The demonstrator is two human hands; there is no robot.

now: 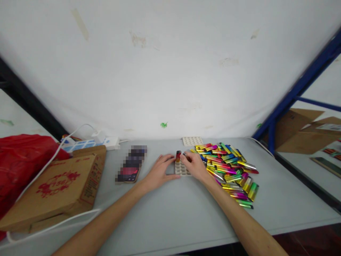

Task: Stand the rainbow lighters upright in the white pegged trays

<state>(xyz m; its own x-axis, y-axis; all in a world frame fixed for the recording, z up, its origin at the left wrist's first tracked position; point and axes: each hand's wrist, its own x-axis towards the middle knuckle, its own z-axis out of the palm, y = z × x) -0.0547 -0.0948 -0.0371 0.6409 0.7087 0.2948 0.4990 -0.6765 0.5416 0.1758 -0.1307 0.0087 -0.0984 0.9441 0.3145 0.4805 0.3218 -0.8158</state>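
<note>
Loosely spread, my left hand (161, 169) lay at nine o'clock of the pale pocketed tray (183, 170), thumb and fingertips at its edge; my right hand (196, 165), at two o'clock, pinched a dark-topped lighter (184, 154), mostly hidden. The grey table (170, 213) met a scuffed white wall (170, 71) at twelve. I counted one red-and-gold lighter (178, 156) standing in the tray, one second tray (192, 141) toward twelve, one phone (131, 167) and one cardboard box (60, 186) toward nine; the glossy heaped lighters (222, 164) at three were too many to count.
</note>
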